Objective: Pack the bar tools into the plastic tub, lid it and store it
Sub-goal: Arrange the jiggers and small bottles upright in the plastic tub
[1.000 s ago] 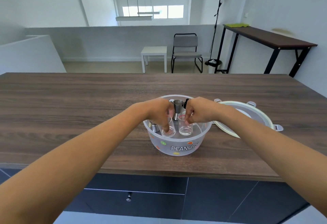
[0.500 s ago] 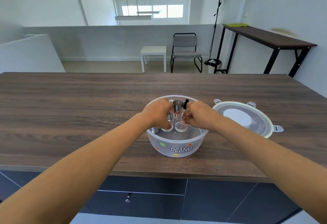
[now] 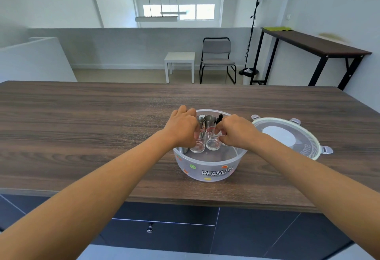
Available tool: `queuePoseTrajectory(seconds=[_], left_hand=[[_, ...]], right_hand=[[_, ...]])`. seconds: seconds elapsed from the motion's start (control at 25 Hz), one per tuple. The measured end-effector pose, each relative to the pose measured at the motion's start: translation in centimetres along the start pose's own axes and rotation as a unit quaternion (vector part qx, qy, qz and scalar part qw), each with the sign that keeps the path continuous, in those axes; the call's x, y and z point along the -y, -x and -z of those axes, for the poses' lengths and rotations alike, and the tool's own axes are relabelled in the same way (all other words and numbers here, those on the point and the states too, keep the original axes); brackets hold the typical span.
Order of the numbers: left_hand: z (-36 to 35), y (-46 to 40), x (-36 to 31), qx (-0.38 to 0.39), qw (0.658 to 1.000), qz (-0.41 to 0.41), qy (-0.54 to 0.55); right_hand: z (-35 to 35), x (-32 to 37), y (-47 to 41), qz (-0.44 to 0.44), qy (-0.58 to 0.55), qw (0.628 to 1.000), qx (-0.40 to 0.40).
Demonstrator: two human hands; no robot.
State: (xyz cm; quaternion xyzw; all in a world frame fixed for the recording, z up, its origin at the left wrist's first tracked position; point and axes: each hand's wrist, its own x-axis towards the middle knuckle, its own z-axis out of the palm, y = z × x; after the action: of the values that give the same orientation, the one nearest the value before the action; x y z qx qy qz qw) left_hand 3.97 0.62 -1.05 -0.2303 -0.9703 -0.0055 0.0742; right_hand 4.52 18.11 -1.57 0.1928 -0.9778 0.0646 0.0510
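Observation:
A round translucent plastic tub [image 3: 211,167] marked PEANUTS stands near the front edge of the wooden counter. Inside it are two clear shot glasses, a steel jigger [image 3: 210,121] and a black-tipped tool at the back. My left hand [image 3: 182,127] reaches into the tub and grips the left shot glass [image 3: 198,145]. My right hand [image 3: 236,131] holds the right shot glass [image 3: 212,141] by its rim. Both glasses are upright and touch each other. The round lid [image 3: 287,136] with clip tabs lies flat on the counter, right of the tub.
The wooden counter [image 3: 102,126] stretches far to the left and behind the tub. Dark drawers with a knob [image 3: 149,229] sit below its front edge. Beyond it are a chair, a small white table and a tall side table.
Both hands have shifted the two shot glasses toward the back of the tub, close to the jigger, and the glasses now stand side by side. The lid has not moved.

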Motion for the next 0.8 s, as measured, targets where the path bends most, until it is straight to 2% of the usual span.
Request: queuePoseTrajectory(seconds=[0.4,0.52,0.64,0.72,0.8], left_hand=[[-0.1,0.3,0.2,-0.01,0.999,0.028,0.028],[0.5,-0.2,-0.1,0.005,0.998,0.026,0.051],[1.6,-1.7,-1.4,-0.005,0.994,0.023,0.107],[1.9,-3.5,-3.5,-0.024,0.988,0.009,0.153],[1.8,-5.3,-6.7,-0.025,0.978,-0.009,0.209]], right_hand=[[0.1,0.4,-0.1,0.02,0.063,0.998,0.002],[0.6,-0.1,0.5,0.012,0.033,0.999,-0.005],[2.3,-1.7,2.0,-0.001,-0.053,0.996,-0.069],[3.4,-4.2,3.4,-0.042,-0.094,0.988,-0.112],[3.9,-7.5,5.1,-0.118,-0.12,0.977,-0.134]])
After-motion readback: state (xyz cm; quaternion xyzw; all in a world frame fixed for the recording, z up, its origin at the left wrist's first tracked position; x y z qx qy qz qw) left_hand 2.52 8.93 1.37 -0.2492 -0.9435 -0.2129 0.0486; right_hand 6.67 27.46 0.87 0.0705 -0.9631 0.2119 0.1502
